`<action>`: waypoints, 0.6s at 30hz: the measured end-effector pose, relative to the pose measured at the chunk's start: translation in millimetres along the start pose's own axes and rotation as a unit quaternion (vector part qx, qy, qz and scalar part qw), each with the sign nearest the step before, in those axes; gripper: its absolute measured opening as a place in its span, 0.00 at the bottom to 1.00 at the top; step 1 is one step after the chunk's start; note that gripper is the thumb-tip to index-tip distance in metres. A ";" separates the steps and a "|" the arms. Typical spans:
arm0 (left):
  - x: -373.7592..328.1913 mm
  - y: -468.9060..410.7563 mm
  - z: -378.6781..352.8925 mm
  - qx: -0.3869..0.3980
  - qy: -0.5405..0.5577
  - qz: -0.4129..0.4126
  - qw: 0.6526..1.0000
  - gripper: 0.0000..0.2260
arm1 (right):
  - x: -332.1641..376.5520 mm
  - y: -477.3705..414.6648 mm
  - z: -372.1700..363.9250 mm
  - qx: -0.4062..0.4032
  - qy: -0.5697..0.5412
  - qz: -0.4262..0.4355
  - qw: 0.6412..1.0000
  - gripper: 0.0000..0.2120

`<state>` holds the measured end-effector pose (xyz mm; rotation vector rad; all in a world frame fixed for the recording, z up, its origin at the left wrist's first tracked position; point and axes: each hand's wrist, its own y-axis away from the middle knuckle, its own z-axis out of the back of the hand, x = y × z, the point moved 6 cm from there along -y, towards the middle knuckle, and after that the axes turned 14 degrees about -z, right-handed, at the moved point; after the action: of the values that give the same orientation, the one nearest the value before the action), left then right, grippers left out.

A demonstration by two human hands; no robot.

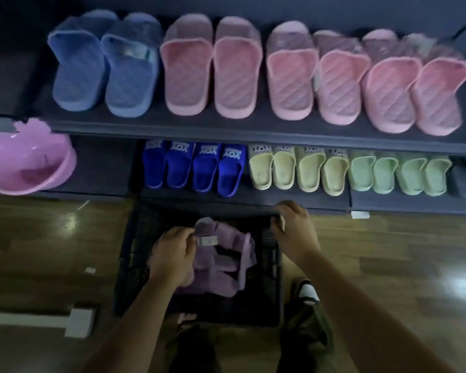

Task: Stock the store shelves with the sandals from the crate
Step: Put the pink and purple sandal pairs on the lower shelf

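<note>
The black crate (135,265) stands on the wooden floor (388,265) directly in front of the lower shelf (253,204), with purple sandals (221,265) piled inside it. The left hand (170,259) lies on the left part of the pile, fingers curled around a sandal near a white tag (207,241); whether the grasp is fully closed cannot be determined. The right hand (293,232) clamps the crate's far right rim and holds no sandal. The left hand is therefore the nearer one. The topmost sandal's long axis appears to run away from the person, toward the shelves. Open shelf space lies up and to the left, beside the dark blue sandals (194,168) and near a pink basin (27,168).
</note>
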<state>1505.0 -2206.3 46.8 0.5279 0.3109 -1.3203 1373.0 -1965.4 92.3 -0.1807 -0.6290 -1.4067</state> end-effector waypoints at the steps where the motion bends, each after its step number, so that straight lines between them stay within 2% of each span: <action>1: 21.1 7.2 -0.6 0.002 0.000 -0.001 1.000 0.10 | 2.7 5.9 -23.7 0.009 -0.003 -0.013 1.000 0.14; 4: 74.3 21.4 -10.8 0.004 0.017 0.001 1.000 0.13 | -1.8 18.7 -91.5 0.033 -0.005 -0.054 0.998 0.14; 7: 113.6 24.4 -35.6 -0.002 0.032 -0.003 0.999 0.25 | -21.3 20.2 -153.2 0.055 0.014 -0.082 0.995 0.17; 9: 138.1 22.9 -60.3 -0.001 0.037 -0.001 0.999 0.27 | -40.1 15.1 -190.6 0.070 0.021 -0.091 0.993 0.15; 11: 162.0 16.6 -87.2 -0.003 0.041 0.002 0.999 0.26 | -59.4 7.0 -224.6 0.066 0.019 -0.091 0.993 0.11; 18: 234.0 -23.6 -176.4 -0.070 0.072 -0.013 0.995 0.12 | -104.1 -40.0 -333.7 0.063 0.044 -0.020 0.997 0.10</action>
<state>1550.2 -2311.0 -224.2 0.5023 0.5268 -1.2765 1432.2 -2042.3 -246.0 -0.0056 -0.6489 -1.3996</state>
